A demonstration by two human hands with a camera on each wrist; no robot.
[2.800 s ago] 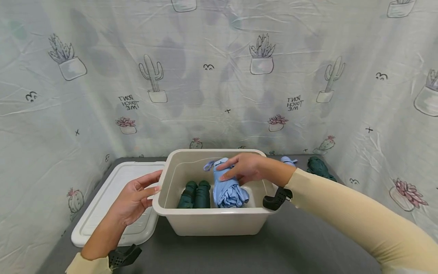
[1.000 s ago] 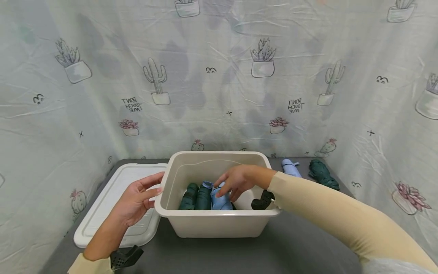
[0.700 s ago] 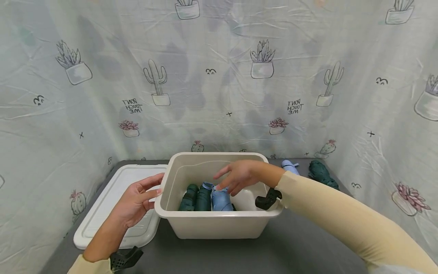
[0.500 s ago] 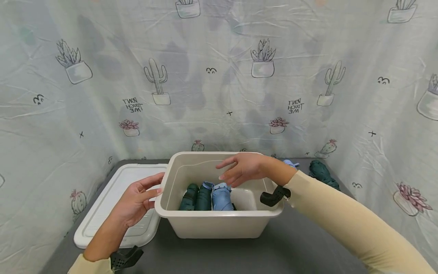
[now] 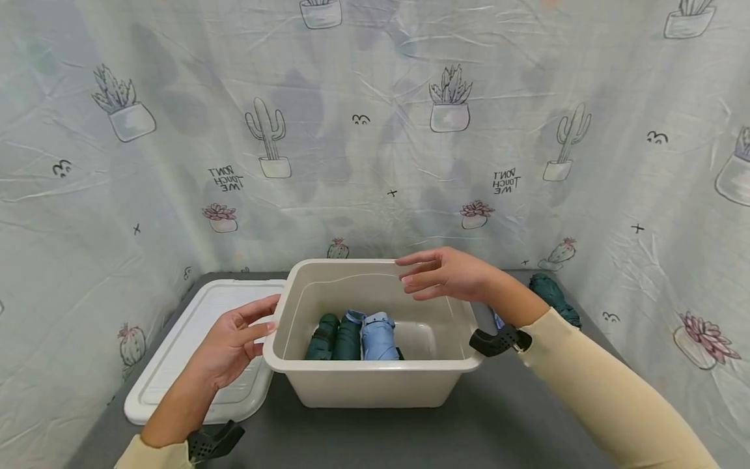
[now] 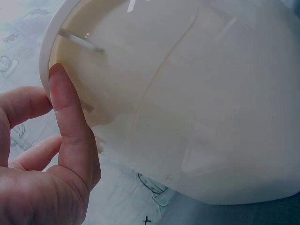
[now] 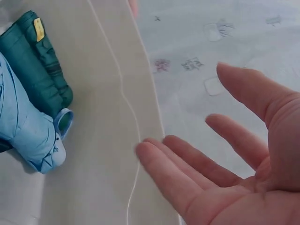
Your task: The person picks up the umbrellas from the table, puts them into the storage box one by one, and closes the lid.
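Observation:
A beige plastic bin (image 5: pixel 375 384) stands on the grey surface, with two dark green folding umbrellas (image 5: pixel 348 340) side by side in its left part. Against them on the right lies a light blue folding umbrella (image 5: pixel 379 339), its strap loop seen in the right wrist view. My left hand (image 5: pixel 231 342) holds the bin's left rim; in the left wrist view, the thumb and a finger meet the rim (image 6: pixel 46 56) from either side. Above the bin's back right rim hovers my right hand (image 5: pixel 448 273), fingers spread and holding nothing.
A white lid (image 5: pixel 199 352) lies flat to the left of the bin, partly behind the left hand. At the back right lies another dark green umbrella (image 5: pixel 553 296). Beside it a light blue umbrella (image 5: pixel 498 320) is mostly hidden by my right wrist. A patterned curtain (image 5: pixel 363 150) encloses the back and sides.
The right hand has lowered the light blue umbrella beside the green ones, let go, and moved up and right out of the bin. My left hand has stayed on the rim.

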